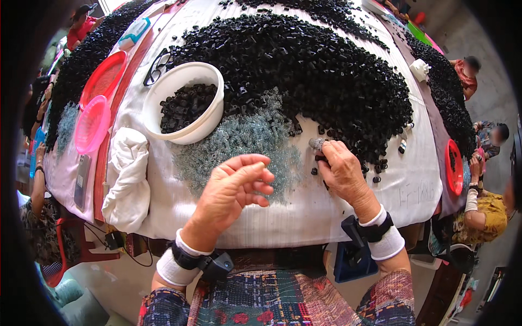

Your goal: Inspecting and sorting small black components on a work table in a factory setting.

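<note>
My left hand (231, 187) is raised over the near edge of a heap of small clear-bluish springs (244, 141). Its thumb and index finger are pressed together, and whatever lies between them is too small to make out. My right hand (342, 168) rests at the near edge of a large pile of small black plastic parts (304, 70). Its fingers close on a small black plastic part (322, 158), mostly hidden by the fingers. A grey cover (316, 143) sits on one fingertip of this hand. Loose black parts (377, 179) lie beside it on the white cloth.
A white bowl (217, 111) partly filled with black parts stands left of the springs. Nearby are eyeglasses (156, 67), a bundled white cloth (128, 179), a phone (82, 181), a pink basket (92, 125) and a red basket (103, 80). Other people (481, 214) sit at both sides.
</note>
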`<state>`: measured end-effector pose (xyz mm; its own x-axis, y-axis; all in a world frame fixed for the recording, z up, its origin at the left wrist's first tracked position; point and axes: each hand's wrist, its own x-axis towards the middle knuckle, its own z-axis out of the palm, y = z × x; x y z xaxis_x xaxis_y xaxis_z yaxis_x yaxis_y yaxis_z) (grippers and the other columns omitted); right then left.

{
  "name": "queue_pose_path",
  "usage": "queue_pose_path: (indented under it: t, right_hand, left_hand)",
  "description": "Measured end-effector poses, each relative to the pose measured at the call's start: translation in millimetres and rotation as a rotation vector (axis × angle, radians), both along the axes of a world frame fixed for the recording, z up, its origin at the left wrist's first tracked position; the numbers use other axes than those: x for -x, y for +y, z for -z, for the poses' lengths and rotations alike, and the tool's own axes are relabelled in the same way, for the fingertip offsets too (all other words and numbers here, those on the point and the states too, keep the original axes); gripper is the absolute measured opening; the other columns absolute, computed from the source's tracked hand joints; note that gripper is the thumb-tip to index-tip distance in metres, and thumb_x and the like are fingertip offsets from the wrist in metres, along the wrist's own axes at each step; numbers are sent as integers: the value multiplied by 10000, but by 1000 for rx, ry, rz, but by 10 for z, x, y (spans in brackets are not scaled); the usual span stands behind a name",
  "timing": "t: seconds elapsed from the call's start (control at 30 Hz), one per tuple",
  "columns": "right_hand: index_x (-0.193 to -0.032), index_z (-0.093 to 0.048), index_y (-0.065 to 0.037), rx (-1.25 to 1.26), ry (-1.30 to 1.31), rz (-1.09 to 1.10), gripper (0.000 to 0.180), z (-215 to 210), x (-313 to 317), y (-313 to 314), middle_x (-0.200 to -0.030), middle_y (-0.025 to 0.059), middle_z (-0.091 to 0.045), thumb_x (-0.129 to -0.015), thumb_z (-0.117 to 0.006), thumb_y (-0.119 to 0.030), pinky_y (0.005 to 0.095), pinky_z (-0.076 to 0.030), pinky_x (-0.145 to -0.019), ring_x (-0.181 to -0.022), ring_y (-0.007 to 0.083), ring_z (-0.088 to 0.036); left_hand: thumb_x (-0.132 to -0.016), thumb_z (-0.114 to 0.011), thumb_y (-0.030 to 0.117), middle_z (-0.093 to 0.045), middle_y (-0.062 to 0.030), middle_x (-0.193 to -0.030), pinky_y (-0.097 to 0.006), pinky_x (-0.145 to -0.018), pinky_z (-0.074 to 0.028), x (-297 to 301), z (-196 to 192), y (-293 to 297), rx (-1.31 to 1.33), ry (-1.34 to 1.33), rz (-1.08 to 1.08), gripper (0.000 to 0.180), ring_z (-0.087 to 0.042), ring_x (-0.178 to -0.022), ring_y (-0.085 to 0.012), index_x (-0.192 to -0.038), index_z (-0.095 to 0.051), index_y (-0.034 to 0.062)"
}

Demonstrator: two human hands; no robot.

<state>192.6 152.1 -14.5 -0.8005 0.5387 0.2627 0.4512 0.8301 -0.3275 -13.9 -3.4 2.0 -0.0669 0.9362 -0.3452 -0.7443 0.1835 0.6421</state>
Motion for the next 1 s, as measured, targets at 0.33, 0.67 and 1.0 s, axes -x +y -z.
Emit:
queue_pose_path:
  t: [0.33, 0.67, 1.0]
  right_hand:
    - [-1146, -566, 5, 352, 446, -65, 405, -392, 202, -534, -895, 118, -635, -753, -646, 63, 304, -536, -668, -747, 215, -649]
    - [-1164, -580, 13, 283, 461, 17, 353, -218, 18, -381, -962, 76, -664, -817, -587, 79, 232, -496, -638, -765, 95, -620]
    - [-916, -575, 30, 0, 190, -91, 185, -30, 34, -354, -804, 159, -577, -741, -616, 75, 393, -471, -650, -753, 332, -564]
  left_hand:
    - [-886, -639, 95, -643, -126, -1051, -279, -697, -570, -346, 12, 82, -33, 54, -10, 194, -653, -895, -172, -1056, -587, 18]
    - [-866, -660, 83, -665, -101, -949, -267, -658, -579, -192, 58, 14, -32, 17, -98, 285, -673, -796, -162, -1128, -606, -14]
    - [-883, -610, 48, -660, -74, -876, -266, -599, -544, -151, 81, -31, 14, -37, -86, 243, -628, -701, -120, -1118, -604, -14]
